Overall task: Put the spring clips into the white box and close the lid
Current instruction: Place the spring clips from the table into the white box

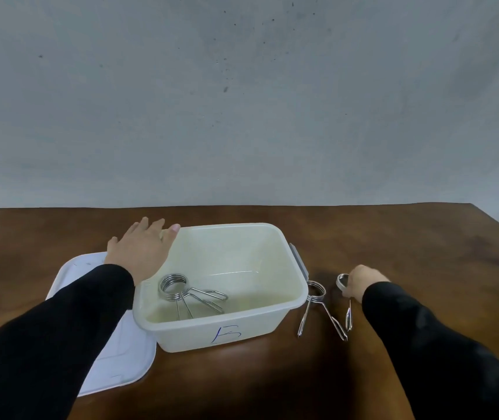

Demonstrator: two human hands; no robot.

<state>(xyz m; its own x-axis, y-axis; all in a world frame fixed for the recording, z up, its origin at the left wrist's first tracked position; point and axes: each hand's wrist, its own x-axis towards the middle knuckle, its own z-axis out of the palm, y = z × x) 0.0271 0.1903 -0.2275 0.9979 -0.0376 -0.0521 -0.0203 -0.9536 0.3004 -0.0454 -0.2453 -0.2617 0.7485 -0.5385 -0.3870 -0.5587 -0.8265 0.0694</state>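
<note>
L hand flat, spread on white box rim | R hand gripping spring clip (on table)

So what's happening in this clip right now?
A person is loading spring clips into a white box marked with a blue letter. The left hand rests open on the box's far left corner. Clips already lie inside; how many is hard to tell. The right hand is closing around the coil of one clip on the wooden table, and another clip lies beside the box. The lid lies off to the left.
</note>
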